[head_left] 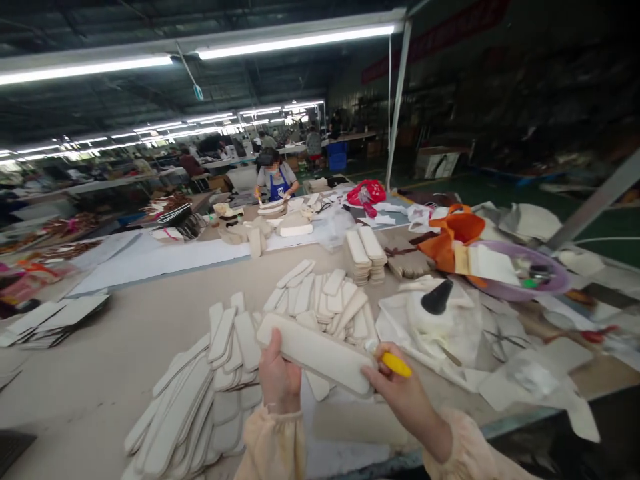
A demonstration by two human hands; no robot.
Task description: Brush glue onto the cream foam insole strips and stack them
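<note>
Cream all over, a long round-ended panel is held up in front of the wearer, above the near part of the bench and apart from the loose strips around it. The left hand grips it near its left end, thumb flat on the upper face and the other fingers hidden beneath. The fingers of the right hand touch the right end and also clasp a yellow-handled tool, perhaps a brush; its head is too blurred to tell.

Fanned cream strips lie to the left, a jumbled heap of strips just beyond, and neat stacks of strips farther off. A white container with a black cone on it stands to the right.

The likeliest trouble is a smear or dent on the pale face, since one hand shares panel and tool; a loosened right pinch could let that end dip. Lowering the panel might also jostle the crowded heap.

The broad face is turned up toward the wearer. The long axis runs crosswise and slanting, left end higher in the view and seemingly farther away, right end lower and nearer.
</note>
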